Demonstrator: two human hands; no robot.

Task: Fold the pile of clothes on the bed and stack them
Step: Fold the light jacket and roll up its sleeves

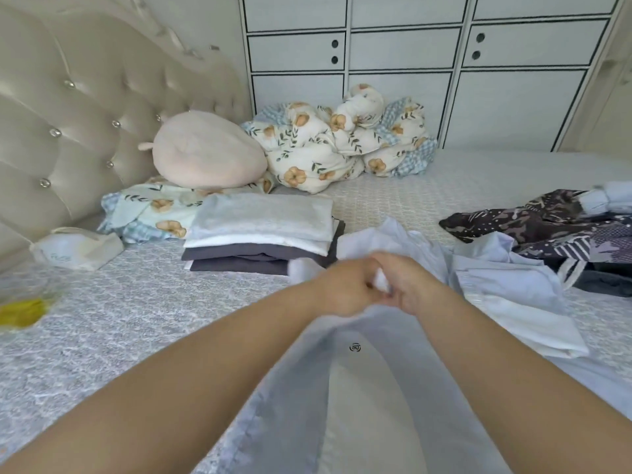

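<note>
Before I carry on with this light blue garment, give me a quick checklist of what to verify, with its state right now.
1. Both hands on the garment: ok. The left hand and right hand meet and pinch the light blue garment.
2. Garment spread flat: not ok. It hangs bunched from the hands, its far part crumpled on the bed.
3. Folded stack tidy and ready to receive: ok.
4. Room on the bed in front of the stack: ok.
5. Unfolded pile left: not ok, dark patterned clothes still lie at the right.
6. Exactly which edge is pinched: cannot tell, motion blur.
</note>
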